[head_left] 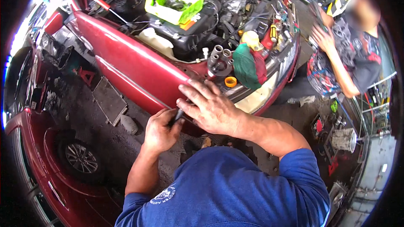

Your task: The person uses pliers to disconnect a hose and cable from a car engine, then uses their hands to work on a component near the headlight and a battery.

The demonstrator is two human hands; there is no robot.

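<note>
My left hand [162, 131] is closed at the front edge of the red fender [139, 69], thumb and fingers pressed together. A short dark piece [179, 114] shows between its fingertips, mostly hidden, and I cannot make out what it is. My right hand [210, 108] lies just beside it, palm down, fingers stretched out and slightly apart over the fender's front corner. Its fingertips reach close to the dark piece. Past my right hand are an orange-yellow cap [230, 81] and a green cloth [245, 67] at the front of the engine bay.
A yellow-green bin [181, 6] of parts sits on the engine. Sockets [219, 56] and a yellow-handled screwdriver [274, 32] lie along the front. A red-handled strut-like rod [101, 2] spans the far side. At right, another person [349, 54] leans in. Left stands another red car [50, 164].
</note>
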